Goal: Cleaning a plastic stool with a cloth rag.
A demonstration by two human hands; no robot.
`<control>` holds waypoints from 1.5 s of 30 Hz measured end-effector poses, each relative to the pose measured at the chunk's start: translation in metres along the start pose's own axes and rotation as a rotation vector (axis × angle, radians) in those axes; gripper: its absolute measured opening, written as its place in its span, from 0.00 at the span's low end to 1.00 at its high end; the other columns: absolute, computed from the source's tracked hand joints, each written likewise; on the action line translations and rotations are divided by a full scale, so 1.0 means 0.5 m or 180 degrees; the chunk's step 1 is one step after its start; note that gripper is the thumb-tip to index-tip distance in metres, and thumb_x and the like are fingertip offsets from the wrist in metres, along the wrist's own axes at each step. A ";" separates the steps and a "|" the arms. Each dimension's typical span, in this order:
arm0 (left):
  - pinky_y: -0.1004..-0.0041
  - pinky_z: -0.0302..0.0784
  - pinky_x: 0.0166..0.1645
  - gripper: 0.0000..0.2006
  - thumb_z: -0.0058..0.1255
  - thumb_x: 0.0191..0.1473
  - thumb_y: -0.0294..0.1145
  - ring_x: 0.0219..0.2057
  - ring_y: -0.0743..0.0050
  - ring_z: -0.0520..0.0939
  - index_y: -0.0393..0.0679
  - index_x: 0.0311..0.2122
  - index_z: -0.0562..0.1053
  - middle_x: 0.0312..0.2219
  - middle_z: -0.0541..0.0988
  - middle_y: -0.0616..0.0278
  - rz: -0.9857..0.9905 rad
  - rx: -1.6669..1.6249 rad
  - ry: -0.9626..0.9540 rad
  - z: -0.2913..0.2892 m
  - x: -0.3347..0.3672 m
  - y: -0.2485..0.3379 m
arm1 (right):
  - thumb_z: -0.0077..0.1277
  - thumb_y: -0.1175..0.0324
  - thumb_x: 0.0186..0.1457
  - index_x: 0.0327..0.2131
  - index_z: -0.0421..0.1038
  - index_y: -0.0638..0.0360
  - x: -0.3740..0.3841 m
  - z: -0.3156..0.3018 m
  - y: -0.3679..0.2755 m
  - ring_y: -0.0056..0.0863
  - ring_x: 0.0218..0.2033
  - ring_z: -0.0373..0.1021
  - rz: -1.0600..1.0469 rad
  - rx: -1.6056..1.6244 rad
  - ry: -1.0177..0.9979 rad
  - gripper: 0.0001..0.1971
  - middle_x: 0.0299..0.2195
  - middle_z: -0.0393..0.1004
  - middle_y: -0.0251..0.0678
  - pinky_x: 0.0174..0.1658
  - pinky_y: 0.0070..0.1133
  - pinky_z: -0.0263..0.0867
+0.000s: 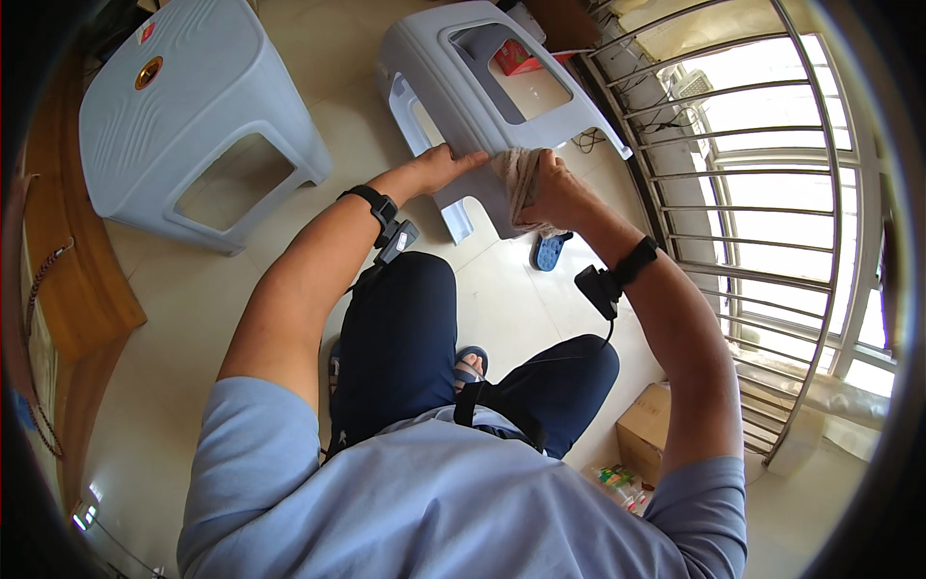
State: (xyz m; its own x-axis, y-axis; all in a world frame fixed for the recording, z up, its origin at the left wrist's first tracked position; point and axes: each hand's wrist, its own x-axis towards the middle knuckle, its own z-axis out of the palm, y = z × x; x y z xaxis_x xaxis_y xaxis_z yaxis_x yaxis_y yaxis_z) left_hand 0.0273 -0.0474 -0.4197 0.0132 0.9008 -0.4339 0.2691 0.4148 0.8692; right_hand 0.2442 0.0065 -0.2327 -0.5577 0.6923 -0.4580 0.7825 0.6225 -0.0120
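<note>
A pale grey-blue plastic stool (470, 118) lies tipped over in front of me, its open side frame facing up. My left hand (436, 172) grips its near left edge, the thumb laid over the plastic and the fingers partly hidden. In my right hand (562, 199) is a bunched, beige-white cloth (516, 179), pressed against the near end of the stool. The fingers close around the cloth's right side. A second stool of the same colour (207, 111) stands upright to the left, with a round gold-coloured ornament on its seat.
Metal railings (743, 176) run along the right, by a bright window. A blue slipper (548, 253) lies on the tiled floor beneath my right hand. Wooden furniture (92, 289) borders the left. A cardboard box (644, 425) stands at lower right, and a red box (516, 58) shows behind the tipped stool.
</note>
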 end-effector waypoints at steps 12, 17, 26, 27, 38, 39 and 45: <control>0.59 0.79 0.65 0.65 0.52 0.52 0.87 0.61 0.40 0.82 0.18 0.62 0.70 0.57 0.80 0.27 0.0467 -0.0112 -0.0077 0.022 0.030 -0.004 | 0.80 0.51 0.40 0.56 0.62 0.78 0.038 -0.017 0.037 0.50 0.41 0.85 -0.0390 -0.1009 -0.0252 0.50 0.41 0.81 0.59 0.41 0.35 0.82; 0.60 0.85 0.54 0.56 0.51 0.57 0.84 0.55 0.48 0.86 0.30 0.63 0.76 0.54 0.84 0.40 0.0067 0.0086 -0.0071 0.027 0.041 -0.027 | 0.79 0.53 0.41 0.55 0.62 0.80 0.026 -0.020 0.036 0.54 0.39 0.84 -0.0641 -0.0583 -0.0264 0.49 0.43 0.80 0.61 0.40 0.35 0.82; 0.60 0.85 0.54 0.59 0.49 0.56 0.86 0.55 0.47 0.86 0.24 0.61 0.76 0.53 0.85 0.37 0.0106 0.0083 -0.0134 0.016 0.007 0.001 | 0.80 0.54 0.42 0.59 0.60 0.74 0.008 0.070 -0.011 0.55 0.44 0.83 -0.0062 -0.0766 0.0385 0.50 0.50 0.77 0.58 0.45 0.38 0.83; 0.60 0.85 0.54 0.59 0.49 0.56 0.86 0.55 0.47 0.86 0.24 0.61 0.76 0.53 0.85 0.37 0.0102 0.0089 -0.0130 0.018 0.005 0.003 | 0.80 0.55 0.42 0.57 0.61 0.73 0.012 0.044 -0.005 0.54 0.42 0.83 -0.0142 -0.0667 0.0130 0.48 0.47 0.78 0.58 0.44 0.38 0.82; 0.54 0.86 0.50 0.58 0.51 0.55 0.86 0.58 0.49 0.82 0.34 0.69 0.70 0.59 0.81 0.45 -0.0262 -0.0140 -0.0342 0.024 -0.012 0.029 | 0.80 0.55 0.41 0.58 0.62 0.77 -0.017 0.036 -0.018 0.52 0.47 0.83 -0.0095 -0.0691 0.0121 0.49 0.53 0.77 0.59 0.49 0.34 0.83; 0.54 0.86 0.50 0.58 0.51 0.55 0.86 0.58 0.49 0.82 0.34 0.69 0.70 0.59 0.81 0.45 -0.0235 -0.0129 -0.0364 0.028 -0.009 0.045 | 0.79 0.56 0.43 0.57 0.63 0.77 -0.020 0.042 -0.007 0.52 0.47 0.83 -0.0050 -0.0835 0.0292 0.47 0.52 0.78 0.58 0.48 0.35 0.83; 0.51 0.86 0.50 0.56 0.51 0.57 0.83 0.60 0.50 0.81 0.35 0.70 0.70 0.62 0.80 0.46 -0.0258 -0.0175 -0.0583 0.035 -0.009 0.034 | 0.74 0.58 0.48 0.55 0.65 0.71 -0.013 -0.038 0.059 0.51 0.42 0.84 -0.0622 -0.0547 -0.0021 0.38 0.41 0.83 0.54 0.43 0.38 0.81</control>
State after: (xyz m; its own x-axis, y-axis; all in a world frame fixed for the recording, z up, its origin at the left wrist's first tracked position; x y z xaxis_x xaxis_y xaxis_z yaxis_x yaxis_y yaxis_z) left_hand 0.0485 -0.0465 -0.4073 0.1699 0.8280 -0.5344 0.2237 0.4957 0.8392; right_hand 0.2655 0.0276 -0.2131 -0.6914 0.5506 -0.4678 0.6012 0.7975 0.0501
